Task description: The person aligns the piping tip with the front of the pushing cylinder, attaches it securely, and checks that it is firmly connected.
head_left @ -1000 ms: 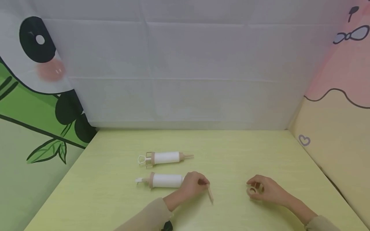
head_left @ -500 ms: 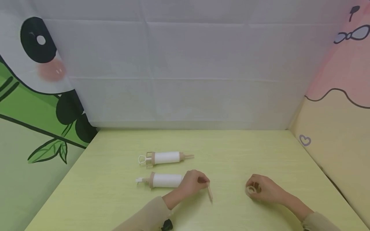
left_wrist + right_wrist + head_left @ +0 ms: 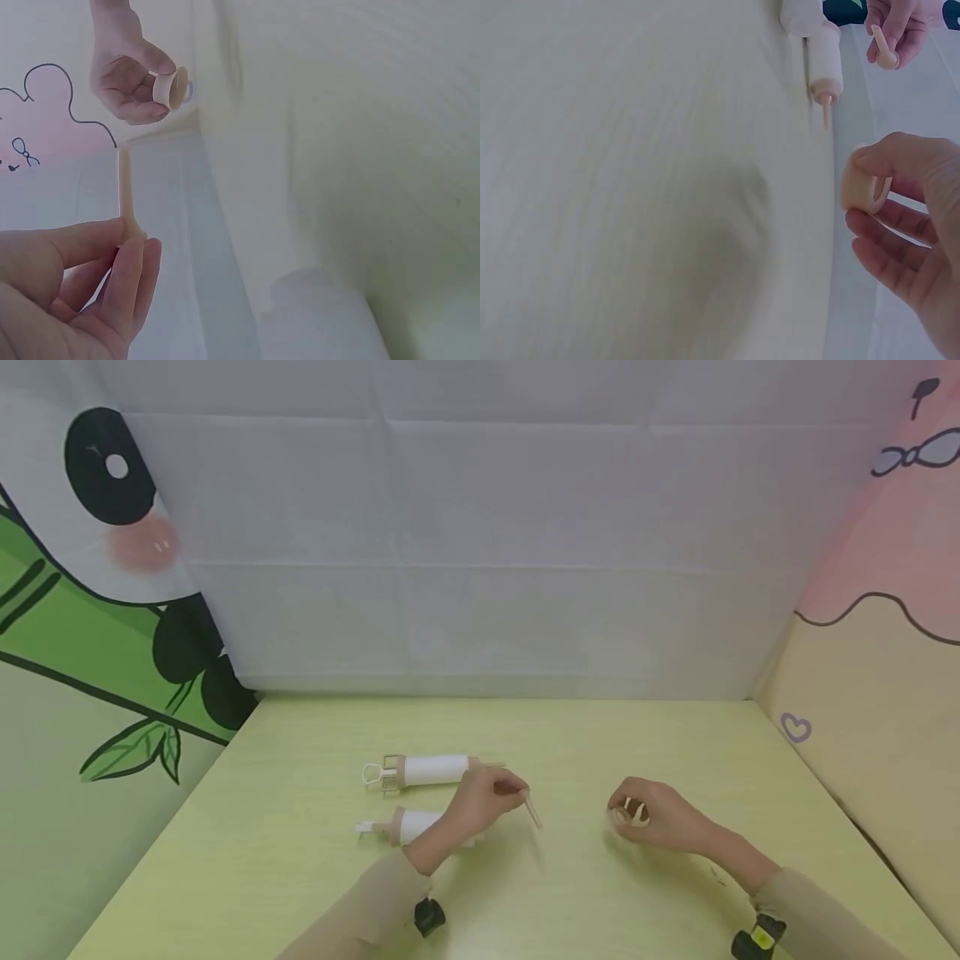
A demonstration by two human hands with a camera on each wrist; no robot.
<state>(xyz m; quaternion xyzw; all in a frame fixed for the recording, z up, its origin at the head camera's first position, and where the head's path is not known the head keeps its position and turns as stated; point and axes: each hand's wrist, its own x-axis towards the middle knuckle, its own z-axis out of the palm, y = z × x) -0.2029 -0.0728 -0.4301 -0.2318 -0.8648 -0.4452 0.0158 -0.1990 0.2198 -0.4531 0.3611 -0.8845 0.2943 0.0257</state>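
Observation:
My left hand [image 3: 483, 802] pinches a thin beige nozzle tube [image 3: 126, 184] by its wider end, between thumb and fingertips. In the head view the tube points down and right, above the table. My right hand [image 3: 667, 818] holds a beige ring-shaped collar [image 3: 861, 186] between thumb and fingers, its round opening showing in the left wrist view. The hands are apart, facing each other. Behind my left hand lies a white syringe-like barrel [image 3: 435, 769] with beige ends, a white loop handle and a thin nozzle. A second white barrel [image 3: 418, 824] lies nearer, partly hidden by my left wrist.
Both barrels lie on the pale yellow table [image 3: 300, 877], left of centre. A white cloth backdrop [image 3: 510, 552] stands at the table's far edge, with printed panels on both sides. Black wrist cameras [image 3: 429, 917] hang under the sleeves.
Both hands have risen and moved away from the near edge, still holding the nozzle tube and the collar. The right hand has also shifted left. The view has turned slightly.

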